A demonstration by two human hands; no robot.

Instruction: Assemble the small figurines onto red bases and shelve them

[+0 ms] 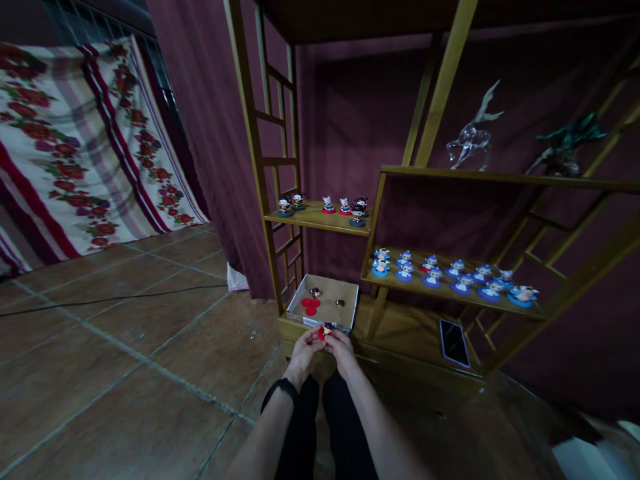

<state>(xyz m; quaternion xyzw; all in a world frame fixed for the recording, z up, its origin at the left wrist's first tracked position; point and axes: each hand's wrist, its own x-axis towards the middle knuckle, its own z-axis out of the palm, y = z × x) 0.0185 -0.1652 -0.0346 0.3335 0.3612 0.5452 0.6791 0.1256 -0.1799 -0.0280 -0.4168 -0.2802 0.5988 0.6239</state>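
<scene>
In the head view, the left hand [303,353] and right hand [343,350] grip a figurine [328,329] between their fingertips, just near of the box [327,285]; so small a thing seems to need both. The box's low walls likely keep the red discs [311,311] together. On the right shelf [419,285], figures [434,276] stand upright, probably for display.

Bare left forearm [265,430] and bare right forearm [373,417] both reach forward, slanting inward above the black-trousered legs [345,430]. Bare left hand [303,352] and bare right hand [342,349] pretty much meet in the middle, fingers [312,335] curled into a light pinch. Oh, and there's a chunky black band [285,387] around the left wrist [295,377].
</scene>
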